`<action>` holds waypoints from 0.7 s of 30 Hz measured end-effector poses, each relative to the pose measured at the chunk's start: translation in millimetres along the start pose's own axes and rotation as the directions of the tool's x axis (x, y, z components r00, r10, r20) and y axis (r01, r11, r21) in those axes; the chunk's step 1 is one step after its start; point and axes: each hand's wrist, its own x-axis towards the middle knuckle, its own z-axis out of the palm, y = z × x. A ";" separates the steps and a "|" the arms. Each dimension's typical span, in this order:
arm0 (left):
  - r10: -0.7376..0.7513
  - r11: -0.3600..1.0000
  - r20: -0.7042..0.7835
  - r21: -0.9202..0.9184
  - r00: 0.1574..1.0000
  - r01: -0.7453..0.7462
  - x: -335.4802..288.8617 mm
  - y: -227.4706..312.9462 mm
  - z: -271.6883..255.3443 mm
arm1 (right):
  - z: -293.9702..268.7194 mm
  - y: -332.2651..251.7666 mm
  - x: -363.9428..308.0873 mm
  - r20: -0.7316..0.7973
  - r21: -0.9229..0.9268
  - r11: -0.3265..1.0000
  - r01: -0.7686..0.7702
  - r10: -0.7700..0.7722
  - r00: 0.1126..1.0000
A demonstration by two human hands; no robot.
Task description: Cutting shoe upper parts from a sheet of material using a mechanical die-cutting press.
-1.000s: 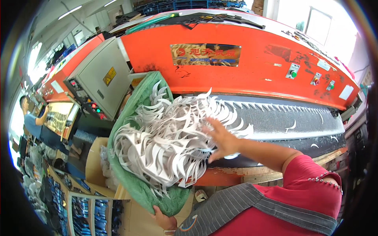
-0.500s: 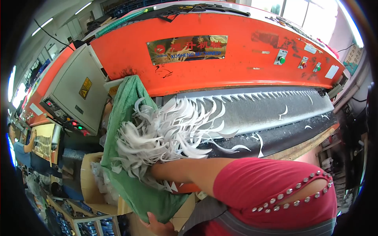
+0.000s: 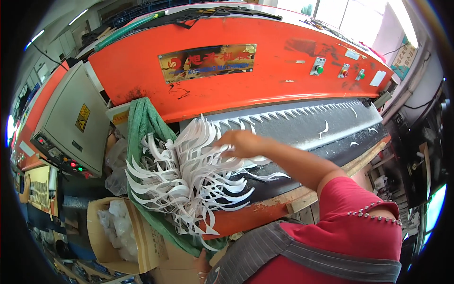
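Observation:
A large tangle of thin white curved offcut strips [image 3: 189, 175] lies across the mouth of a green woven sack [image 3: 137, 120] and the near left end of the machine bed. My right hand [image 3: 241, 143] reaches over the tangle from the right, at its upper right side. Its fingers are blurred and partly turned away, and I cannot make out a grip. Low in the picture, my left hand [image 3: 202, 265] holds the sack's near edge, its fingers partly hidden. On the grey bed [image 3: 298, 130] lie a toothed white strip [image 3: 283, 113] and a few loose curved scraps.
An orange machine beam [image 3: 279, 66] with push buttons spans the back. At left stand a grey control cabinet [image 3: 71, 118] and a cardboard box [image 3: 97, 236] holding clear plastic bags. A worn wooden edge [image 3: 352, 165] runs along the bed's near side.
My right hand has come out from the near side of the strips and moved up and right, above them. The strips have spread nearer over the sack. The view has shifted slightly.

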 end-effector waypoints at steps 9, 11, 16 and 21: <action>0.612 0.790 -0.200 0.192 0.765 -0.582 33.7 -8.3 -11.8 | 33.0 113.2 8.6 0.126 -0.354 0.933 0.058 -0.013 0.992; 0.865 0.465 -0.066 0.479 0.498 -0.744 43.9 38.3 -39.0 | 29.5 103.4 2.9 0.151 -0.343 0.939 0.022 0.033 0.988; 0.301 0.533 -0.294 -0.737 0.907 -0.416 31.4 200.6 -74.4 | 39.4 94.0 -0.1 0.155 -0.352 0.936 0.015 0.042 0.987; 0.813 0.558 -0.466 0.795 0.349 -0.238 16.6 191.0 -207.6 | 76.9 47.1 -25.7 -0.006 -0.078 0.989 -0.128 0.128 0.992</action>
